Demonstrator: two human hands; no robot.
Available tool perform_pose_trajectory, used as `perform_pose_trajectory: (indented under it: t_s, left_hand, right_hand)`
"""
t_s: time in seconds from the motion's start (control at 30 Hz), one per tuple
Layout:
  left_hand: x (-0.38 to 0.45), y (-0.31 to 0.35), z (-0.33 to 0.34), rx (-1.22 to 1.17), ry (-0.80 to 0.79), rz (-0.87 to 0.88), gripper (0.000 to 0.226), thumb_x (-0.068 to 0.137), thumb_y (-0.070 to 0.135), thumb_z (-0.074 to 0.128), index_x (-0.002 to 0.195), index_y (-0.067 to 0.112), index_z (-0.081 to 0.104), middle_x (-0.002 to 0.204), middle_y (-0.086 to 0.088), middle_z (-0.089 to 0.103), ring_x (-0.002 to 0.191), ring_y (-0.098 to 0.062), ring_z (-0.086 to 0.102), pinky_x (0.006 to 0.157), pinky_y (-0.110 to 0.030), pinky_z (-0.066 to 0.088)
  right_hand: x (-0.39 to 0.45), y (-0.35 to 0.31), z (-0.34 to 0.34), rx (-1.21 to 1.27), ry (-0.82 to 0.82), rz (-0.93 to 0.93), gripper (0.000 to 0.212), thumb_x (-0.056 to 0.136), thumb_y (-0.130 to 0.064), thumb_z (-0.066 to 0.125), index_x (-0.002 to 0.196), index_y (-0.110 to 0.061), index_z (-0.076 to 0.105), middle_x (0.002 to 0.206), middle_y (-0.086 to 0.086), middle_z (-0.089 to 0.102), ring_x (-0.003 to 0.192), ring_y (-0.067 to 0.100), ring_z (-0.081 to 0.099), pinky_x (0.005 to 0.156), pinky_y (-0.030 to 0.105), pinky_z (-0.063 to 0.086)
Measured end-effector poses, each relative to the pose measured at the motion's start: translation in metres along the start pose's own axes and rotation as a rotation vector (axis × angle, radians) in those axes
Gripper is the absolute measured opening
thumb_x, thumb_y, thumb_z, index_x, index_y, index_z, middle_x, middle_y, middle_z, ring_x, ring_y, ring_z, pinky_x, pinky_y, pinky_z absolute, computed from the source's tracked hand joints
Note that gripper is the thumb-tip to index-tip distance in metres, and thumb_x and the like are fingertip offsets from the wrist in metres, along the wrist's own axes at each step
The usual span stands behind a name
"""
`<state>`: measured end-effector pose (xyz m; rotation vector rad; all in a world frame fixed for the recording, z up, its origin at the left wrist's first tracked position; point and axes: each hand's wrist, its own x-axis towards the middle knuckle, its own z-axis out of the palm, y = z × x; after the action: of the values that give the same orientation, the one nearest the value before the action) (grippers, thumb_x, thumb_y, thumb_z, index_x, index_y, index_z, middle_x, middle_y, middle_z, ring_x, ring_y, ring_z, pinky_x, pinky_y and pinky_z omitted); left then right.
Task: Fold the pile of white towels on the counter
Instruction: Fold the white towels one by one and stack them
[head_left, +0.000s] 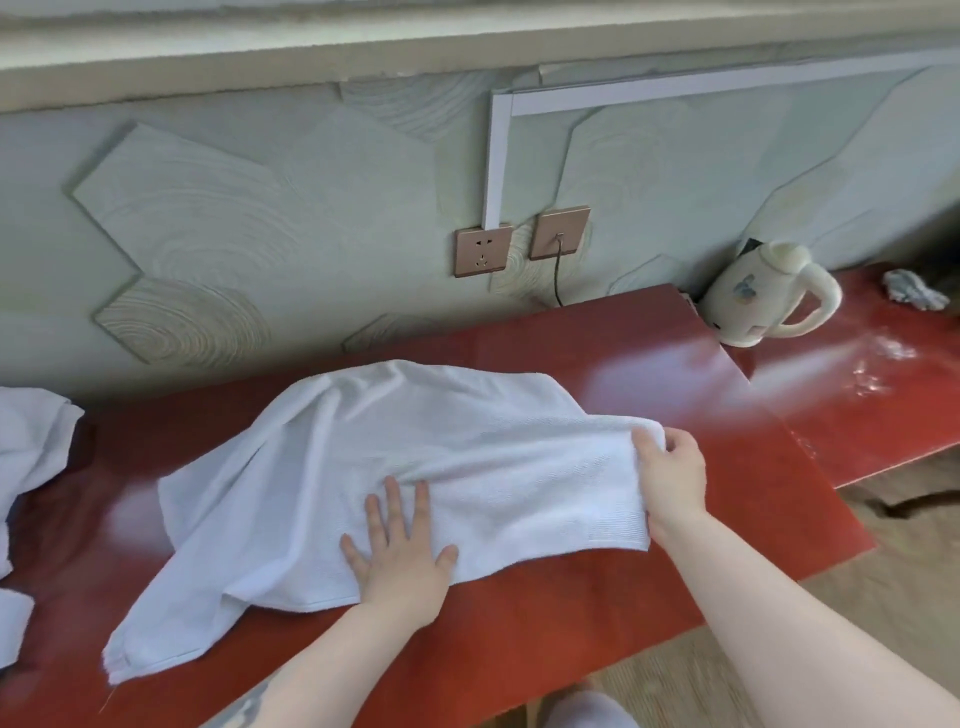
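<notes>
White towel (415, 467) lies rumpled across middle of red table (649, 379); more white towels (31, 447) at far-left edge. Left hand (400, 551) flat, fingers straight, pressing the towel's near centre. Right hand (670, 473) has its grip curled round the towel's right edge. Judgement: step is spreading or first fold. Keep left palm as anchor, draw right edge taut, match corners before creasing; left end still bunched, needs smoothing first.

Bare forearms, no sleeves; dark tattoo on left forearm (249, 701); left hand (400, 556), right hand (670, 473) ringless.
</notes>
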<state>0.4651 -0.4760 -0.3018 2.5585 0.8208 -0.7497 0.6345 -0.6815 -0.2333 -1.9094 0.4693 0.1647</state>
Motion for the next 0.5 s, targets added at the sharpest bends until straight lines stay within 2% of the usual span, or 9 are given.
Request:
perform_pose_trajectory:
  t_s: [0.1,0.17,0.23,0.3,0.37,0.43,0.47,0.5]
  left_hand:
    - [-0.011,0.011,0.006,-0.018,-0.041,0.009,0.083,0.098,0.052,0.030,0.141,0.033,-0.039,0.139,0.001,-0.054,0.141,-0.027,-0.038,0.112,-0.065,-0.010]
    - [-0.020,0.023,0.013,-0.011,-0.065,0.012,0.085,0.097,0.051,0.032,0.143,0.033,-0.037,0.141,0.000,-0.053,0.141,-0.026,-0.038,0.112,-0.067,-0.008]
    - [-0.032,0.041,0.022,0.000,-0.090,-0.015,0.087,0.095,0.049,0.036,0.147,0.032,-0.031,0.149,-0.001,-0.047,0.143,-0.026,-0.035,0.112,-0.068,-0.001]
    - [-0.041,0.060,0.025,-0.022,-0.060,-0.088,0.087,0.090,0.048,0.042,0.153,0.030,-0.016,0.158,-0.001,-0.031,0.147,-0.024,-0.024,0.110,-0.064,0.008]
    - [-0.044,0.080,0.020,-0.091,0.055,-0.128,0.073,0.089,0.049,0.043,0.150,0.028,0.009,0.161,-0.002,-0.010,0.148,-0.022,-0.008,0.111,-0.057,0.013]
    - [-0.038,0.101,0.013,-0.132,0.178,-0.094,0.066,0.093,0.046,0.042,0.149,0.025,0.013,0.161,-0.001,-0.006,0.148,-0.022,-0.007,0.115,-0.053,0.008]
    - [-0.033,0.113,0.010,-0.128,0.201,-0.051,0.069,0.096,0.045,0.040,0.152,0.025,0.006,0.161,-0.001,-0.012,0.148,-0.023,-0.014,0.116,-0.053,0.002]
    - [-0.027,0.126,0.009,-0.102,0.201,-0.003,0.071,0.098,0.044,0.037,0.154,0.026,-0.003,0.161,0.000,-0.021,0.147,-0.024,-0.023,0.117,-0.054,-0.005]
  right_hand:
    - [0.015,-0.001,-0.022,-0.369,0.021,-0.119,0.024,0.090,-0.029,0.063,0.108,-0.015,0.053,0.099,0.004,0.059,0.089,0.025,0.051,0.075,0.032,0.035]
    - [0.023,0.001,-0.037,-0.578,0.065,-0.082,0.030,0.086,-0.029,0.065,0.109,-0.020,0.048,0.099,0.003,0.058,0.092,0.030,0.056,0.074,0.034,0.036]
    - [0.028,0.008,-0.050,-0.747,0.023,-0.025,0.037,0.082,-0.018,0.064,0.114,-0.021,0.046,0.106,0.003,0.060,0.094,0.031,0.058,0.074,0.034,0.038]
    - [0.031,0.019,-0.056,-0.903,-0.135,0.053,0.047,0.078,-0.015,0.060,0.121,-0.019,0.042,0.117,0.004,0.057,0.100,0.029,0.056,0.080,0.035,0.043]
    - [0.033,0.027,-0.057,-1.033,-0.230,0.058,0.056,0.078,-0.020,0.059,0.129,-0.016,0.037,0.127,0.005,0.052,0.117,0.028,0.051,0.094,0.038,0.042]
    - [0.034,0.031,-0.058,-1.067,-0.185,-0.157,0.065,0.076,-0.023,0.062,0.135,-0.019,0.035,0.135,0.005,0.044,0.127,0.026,0.040,0.102,0.038,0.036]
    - [0.036,0.034,-0.058,-1.066,-0.197,-0.326,0.069,0.077,-0.024,0.062,0.139,-0.022,0.033,0.141,0.003,0.038,0.133,0.024,0.034,0.106,0.037,0.031]
    - [0.036,0.036,-0.057,-1.079,-0.284,-0.483,0.070,0.081,-0.026,0.061,0.144,-0.026,0.031,0.149,0.002,0.031,0.139,0.022,0.027,0.111,0.037,0.025]
